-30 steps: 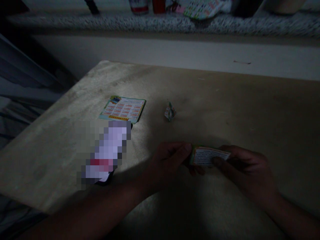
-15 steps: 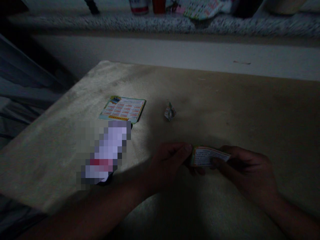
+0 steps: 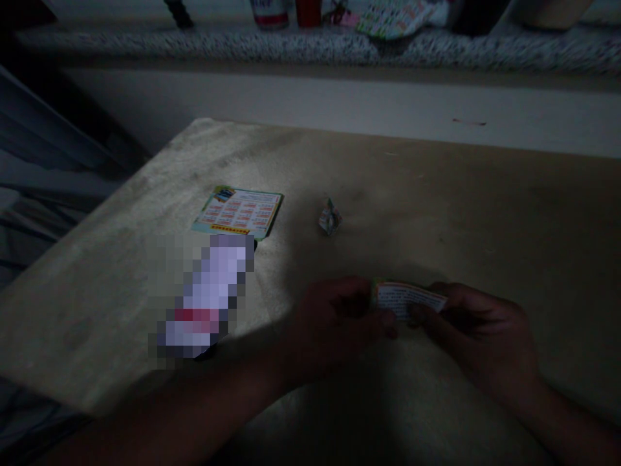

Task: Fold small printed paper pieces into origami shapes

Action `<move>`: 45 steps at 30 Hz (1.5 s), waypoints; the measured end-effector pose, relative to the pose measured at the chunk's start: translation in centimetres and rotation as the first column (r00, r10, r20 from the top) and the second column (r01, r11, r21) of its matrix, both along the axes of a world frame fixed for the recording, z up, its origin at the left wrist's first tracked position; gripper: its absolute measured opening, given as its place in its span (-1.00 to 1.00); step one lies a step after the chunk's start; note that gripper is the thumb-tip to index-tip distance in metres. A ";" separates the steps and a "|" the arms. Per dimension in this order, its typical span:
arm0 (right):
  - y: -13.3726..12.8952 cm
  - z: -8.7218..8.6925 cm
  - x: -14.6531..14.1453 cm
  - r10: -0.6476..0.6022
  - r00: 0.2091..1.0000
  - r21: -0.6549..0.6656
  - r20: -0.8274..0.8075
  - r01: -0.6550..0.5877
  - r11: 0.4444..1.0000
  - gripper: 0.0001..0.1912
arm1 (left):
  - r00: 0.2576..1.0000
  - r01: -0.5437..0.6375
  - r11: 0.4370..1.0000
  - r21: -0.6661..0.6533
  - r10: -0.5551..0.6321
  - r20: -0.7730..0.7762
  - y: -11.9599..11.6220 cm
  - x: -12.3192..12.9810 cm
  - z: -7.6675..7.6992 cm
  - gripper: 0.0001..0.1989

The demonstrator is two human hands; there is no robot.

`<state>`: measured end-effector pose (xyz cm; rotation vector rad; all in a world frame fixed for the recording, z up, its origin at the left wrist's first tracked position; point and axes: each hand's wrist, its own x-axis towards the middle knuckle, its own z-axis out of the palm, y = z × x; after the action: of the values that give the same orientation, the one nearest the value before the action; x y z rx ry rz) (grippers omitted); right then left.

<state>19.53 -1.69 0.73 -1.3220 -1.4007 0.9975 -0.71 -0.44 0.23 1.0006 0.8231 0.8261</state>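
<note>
Between my two hands is a small piece of printed paper (image 3: 400, 299), white with dark lines of text and a green and orange edge. My left hand (image 3: 339, 323) pinches its left end, the thumb along the lower edge. From the other side my right hand (image 3: 485, 330) grips it, thumb on the printed face. A crumpled bit of printed paper (image 3: 330, 219) lies on the table beyond my left hand. Farther left rests a flat printed card (image 3: 240, 210) with a calendar-like grid and a green border.
A pixelated phone-like slab (image 3: 208, 294) lies on the pale table (image 3: 509, 213), left of my left arm. Behind the table runs a speckled stone ledge (image 3: 218, 46) bearing a can (image 3: 270, 13), a red container (image 3: 309, 13) and a printed packet (image 3: 392, 18). The scene is dim.
My left thumb has moved down from the paper's upper left corner to its lower edge. My right hand and the paper stay nearly in place.
</note>
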 end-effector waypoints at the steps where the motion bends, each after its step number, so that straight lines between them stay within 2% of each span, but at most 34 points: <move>1: 0.0 0.0 0.0 0.003 1.000 -0.003 -0.009 -0.003 1.000 -0.87 | 1.000 -0.009 1.000 0.011 0.009 -0.017 -0.1 0.1 -0.1 -0.77; 5: 0.1 0.2 -0.2 0.019 0.999 -0.026 -0.040 -0.020 0.999 -0.85 | 0.995 -0.034 0.999 0.032 0.037 -0.089 -0.2 0.2 -0.2 -0.79; 14: 0.1 -0.1 -0.1 0.015 1.000 -0.022 -0.025 -0.016 1.000 -0.88 | 0.995 -0.039 0.998 0.046 0.043 -0.092 0.1 0.4 0.1 -0.84; 18: 0.1 0.1 -0.2 0.029 0.999 0.007 0.043 -0.030 1.000 -0.82 | 0.978 -0.048 0.995 0.083 0.063 -0.198 -0.1 0.4 -0.2 -0.76; 23: 0.0 0.3 -0.2 0.060 0.995 0.035 0.074 -0.063 0.997 -0.84 | 0.955 -0.030 0.998 0.053 0.044 -0.295 -0.2 0.7 0.1 -0.76; 27: -0.2 0.0 -0.3 0.033 0.996 -0.021 0.081 -0.032 0.999 -0.82 | 0.960 -0.002 1.000 0.009 0.004 -0.279 0.1 0.7 0.3 -0.78; 30: -0.2 -0.1 -0.2 0.025 1.000 -0.107 -0.001 -0.025 0.994 -0.79 | 0.974 -0.006 1.000 -0.019 0.001 -0.229 0.4 0.5 0.2 -0.77; 33: -0.1 -0.2 0.3 0.120 0.984 -0.172 -0.135 -0.143 0.975 -0.85 | 0.986 -0.055 0.998 -0.039 0.048 -0.158 0.6 0.3 -0.1 -0.68; 35: 0.0 -0.3 0.7 0.172 0.965 -0.154 -0.197 -0.204 0.967 -0.79 | 0.988 -0.087 0.994 -0.064 0.077 -0.134 0.8 0.3 -0.2 -0.62; 41: 0.1 -0.5 0.7 0.268 0.955 -0.195 -0.128 -0.289 0.937 -0.78 | 0.990 -0.109 0.991 -0.078 0.102 -0.095 0.8 0.3 -0.3 -0.59; 45: -0.1 -0.4 0.3 0.215 0.976 -0.178 -0.043 -0.219 0.959 -0.75 | 0.974 -0.122 0.991 -0.053 0.109 -0.198 0.7 0.4 -0.1 -0.57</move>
<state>19.83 -1.84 0.38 -1.3016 -1.4889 1.3103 -0.28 0.26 0.13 0.9930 1.0779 0.8031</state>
